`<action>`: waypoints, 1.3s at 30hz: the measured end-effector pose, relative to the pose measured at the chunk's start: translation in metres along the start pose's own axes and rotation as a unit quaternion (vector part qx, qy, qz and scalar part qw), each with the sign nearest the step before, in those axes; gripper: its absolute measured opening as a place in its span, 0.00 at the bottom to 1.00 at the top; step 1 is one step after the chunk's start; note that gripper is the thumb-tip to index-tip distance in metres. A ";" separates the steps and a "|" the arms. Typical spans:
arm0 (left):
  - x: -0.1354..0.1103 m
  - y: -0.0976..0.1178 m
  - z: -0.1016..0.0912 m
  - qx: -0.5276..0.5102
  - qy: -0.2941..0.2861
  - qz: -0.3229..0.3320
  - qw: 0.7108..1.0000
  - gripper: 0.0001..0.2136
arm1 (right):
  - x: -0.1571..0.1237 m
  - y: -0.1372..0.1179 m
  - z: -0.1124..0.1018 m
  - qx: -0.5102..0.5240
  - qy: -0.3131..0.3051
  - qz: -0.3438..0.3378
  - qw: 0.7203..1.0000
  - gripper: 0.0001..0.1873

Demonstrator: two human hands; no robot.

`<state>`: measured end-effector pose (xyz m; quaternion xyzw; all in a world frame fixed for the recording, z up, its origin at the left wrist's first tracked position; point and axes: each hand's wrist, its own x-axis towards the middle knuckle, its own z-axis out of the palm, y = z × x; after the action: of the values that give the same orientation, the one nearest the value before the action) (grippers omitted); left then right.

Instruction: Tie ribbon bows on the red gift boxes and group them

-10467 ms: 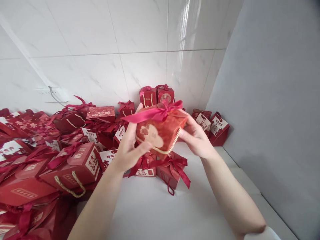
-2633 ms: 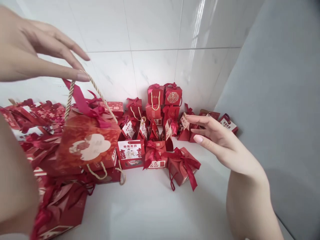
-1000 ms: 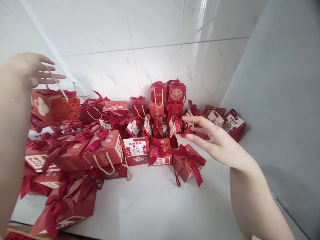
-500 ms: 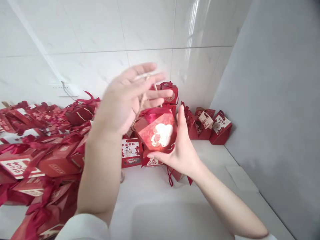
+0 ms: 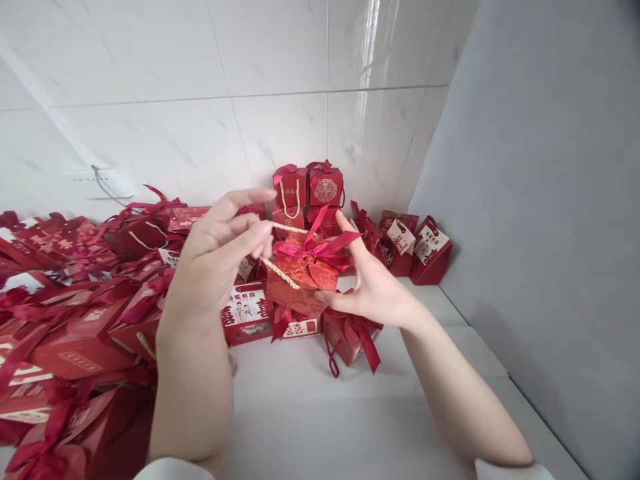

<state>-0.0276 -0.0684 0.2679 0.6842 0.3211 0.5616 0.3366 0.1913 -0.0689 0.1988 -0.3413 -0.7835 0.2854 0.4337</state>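
Observation:
A small red gift box with a pink ribbon bow and a gold rope handle is held in the air in front of me. My right hand cups the box from the right, thumb under it and fingers up its side. My left hand pinches the rope handle between thumb and fingers at the box's left.
Many red gift boxes with ribbons lie heaped on the white counter at the left and along the tiled back wall. Three tagged boxes stand in the right corner by a grey wall. A wall socket sits at left.
The box swung from far left to the middle, where my right hand took it. It has since tipped bow-up, and my left hand has dropped to pinch the rope handle.

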 end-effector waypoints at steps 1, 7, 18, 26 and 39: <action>-0.002 -0.006 -0.006 0.010 0.009 -0.005 1.000 0.13 | -0.001 -0.001 -0.008 0.006 -0.014 0.006 1.000 0.61; -0.002 -0.040 -0.027 0.025 -0.155 -0.051 0.986 0.32 | -0.008 0.000 -0.035 0.024 -0.030 0.009 0.999 0.60; -0.003 -0.056 0.010 -0.040 -0.300 -0.166 0.938 0.37 | -0.002 0.005 -0.031 0.116 0.055 0.064 0.990 0.41; 0.000 -0.053 0.004 0.089 -0.219 -0.039 0.971 0.46 | -0.001 0.003 -0.035 0.053 -0.034 0.023 0.998 0.50; -0.013 -0.042 -0.011 0.165 -0.229 0.131 0.950 0.53 | -0.005 -0.008 -0.026 -0.111 0.031 -0.127 0.985 0.59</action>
<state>-0.0435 -0.0539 0.2281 0.8767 0.2311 0.3676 0.2069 0.2138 -0.0740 0.2142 -0.2938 -0.8335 0.1278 0.4502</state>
